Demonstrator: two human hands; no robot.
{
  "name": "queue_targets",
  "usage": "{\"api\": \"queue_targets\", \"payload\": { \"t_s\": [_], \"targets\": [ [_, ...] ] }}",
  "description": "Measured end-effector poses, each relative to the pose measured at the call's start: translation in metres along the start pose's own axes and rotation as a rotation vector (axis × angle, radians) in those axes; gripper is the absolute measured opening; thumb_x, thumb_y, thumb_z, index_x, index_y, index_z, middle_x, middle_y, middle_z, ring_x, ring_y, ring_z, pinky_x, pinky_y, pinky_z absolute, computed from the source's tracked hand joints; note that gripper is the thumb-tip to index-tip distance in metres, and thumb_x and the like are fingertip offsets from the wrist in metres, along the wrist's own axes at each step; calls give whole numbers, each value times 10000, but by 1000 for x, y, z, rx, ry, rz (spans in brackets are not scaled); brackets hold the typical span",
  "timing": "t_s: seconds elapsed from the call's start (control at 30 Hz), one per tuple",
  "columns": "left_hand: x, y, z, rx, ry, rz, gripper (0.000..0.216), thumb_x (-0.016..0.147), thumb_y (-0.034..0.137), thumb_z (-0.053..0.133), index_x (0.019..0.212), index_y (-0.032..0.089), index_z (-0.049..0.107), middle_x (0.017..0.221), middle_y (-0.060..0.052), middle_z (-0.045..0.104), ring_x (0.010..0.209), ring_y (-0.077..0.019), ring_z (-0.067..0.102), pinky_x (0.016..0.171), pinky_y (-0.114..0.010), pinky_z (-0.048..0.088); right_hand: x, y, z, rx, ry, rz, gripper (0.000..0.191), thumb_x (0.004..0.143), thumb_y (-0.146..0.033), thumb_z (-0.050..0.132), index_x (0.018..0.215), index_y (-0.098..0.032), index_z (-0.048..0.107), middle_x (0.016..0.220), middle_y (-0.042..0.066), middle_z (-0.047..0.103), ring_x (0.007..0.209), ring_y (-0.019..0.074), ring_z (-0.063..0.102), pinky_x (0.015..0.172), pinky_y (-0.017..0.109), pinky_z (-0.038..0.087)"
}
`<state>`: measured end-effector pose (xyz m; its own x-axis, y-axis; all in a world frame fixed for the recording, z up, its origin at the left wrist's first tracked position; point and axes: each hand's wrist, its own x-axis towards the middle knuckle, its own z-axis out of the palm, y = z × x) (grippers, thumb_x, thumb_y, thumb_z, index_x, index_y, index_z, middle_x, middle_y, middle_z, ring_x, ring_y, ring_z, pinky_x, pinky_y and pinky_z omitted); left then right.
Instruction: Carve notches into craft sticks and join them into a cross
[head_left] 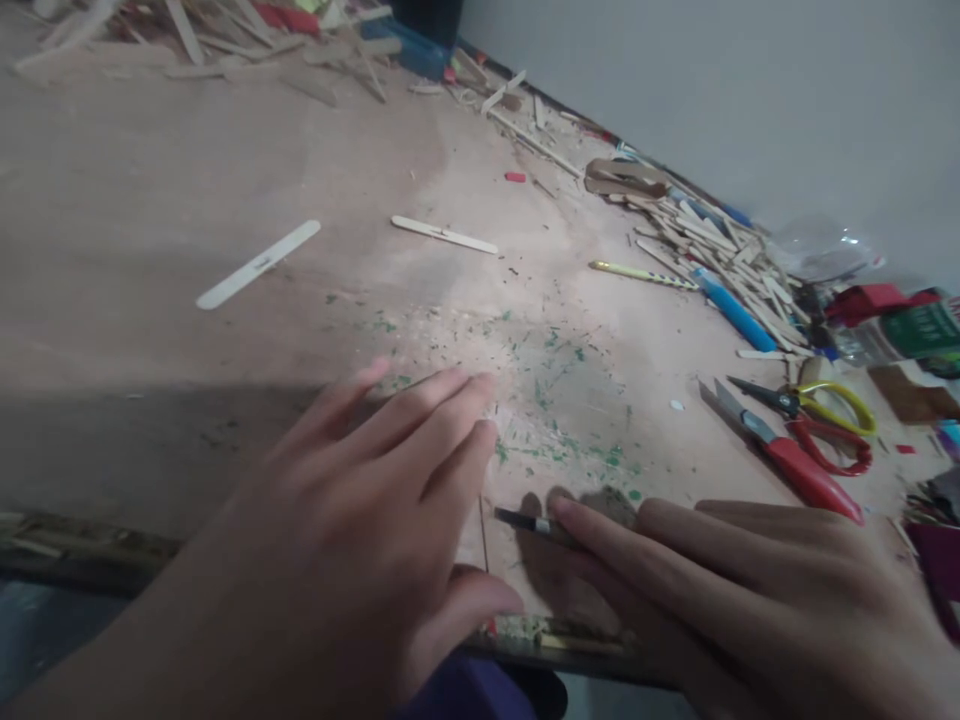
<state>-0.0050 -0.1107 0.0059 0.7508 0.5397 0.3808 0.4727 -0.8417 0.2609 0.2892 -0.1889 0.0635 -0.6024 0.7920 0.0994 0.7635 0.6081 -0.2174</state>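
Observation:
My left hand lies palm down near the table's front edge, fingers stretched out and slightly apart. Whatever may be under its palm is hidden. To its right, my right hand is closed on a thin tool with a dark flat tip and a pale metal band; the tip points left, toward a thin dark line on the wood. Green shavings are scattered just beyond both hands. Two popsicle sticks, a left one and a right one, lie apart farther back, each with a small dark mark at its middle.
Scissors and a red-handled utility knife lie at the right. Behind them are a patterned pencil, a blue tube-like item and a stick pile. More wooden pieces crowd the back left. A pale wall borders the table.

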Motion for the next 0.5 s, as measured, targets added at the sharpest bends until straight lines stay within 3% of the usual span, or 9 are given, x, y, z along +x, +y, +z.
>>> {"api": "queue_targets", "payload": {
  "t_s": [0.13,0.23,0.37,0.5],
  "targets": [
    [4,-2,-2,2,2,6,486,1350,408,487,1522,83,805,1742,-221,814,1662,-399,786,1336,-742,692,4,1,-7,-80,-32,-41,497,1171,-60,558,1630,-192,697,935,-39,834,581,136,727,517,336,524],
    [5,-2,-4,-14,38,3,499,1350,387,475,1463,74,846,1673,-233,853,1620,-408,820,1297,-753,738,10,-3,-13,-167,-48,-43,489,1141,-93,580,1587,-245,709,799,-68,749,500,182,626,477,400,436],
    [4,-3,-4,-37,58,1,502,1349,370,471,1477,64,848,1677,-242,848,1624,-412,815,1324,-731,731,20,-5,-19,-222,-41,-50,400,1192,-146,580,1549,-262,715,772,-42,760,474,217,577,470,446,357],
    [1,-3,-4,-52,28,11,545,1365,402,438,1603,59,788,1769,-233,791,1710,-392,741,1414,-704,663,25,-2,-21,-139,-68,-57,542,1108,-40,620,1588,-268,729,745,-67,735,434,194,547,488,401,437]
  ]
}}
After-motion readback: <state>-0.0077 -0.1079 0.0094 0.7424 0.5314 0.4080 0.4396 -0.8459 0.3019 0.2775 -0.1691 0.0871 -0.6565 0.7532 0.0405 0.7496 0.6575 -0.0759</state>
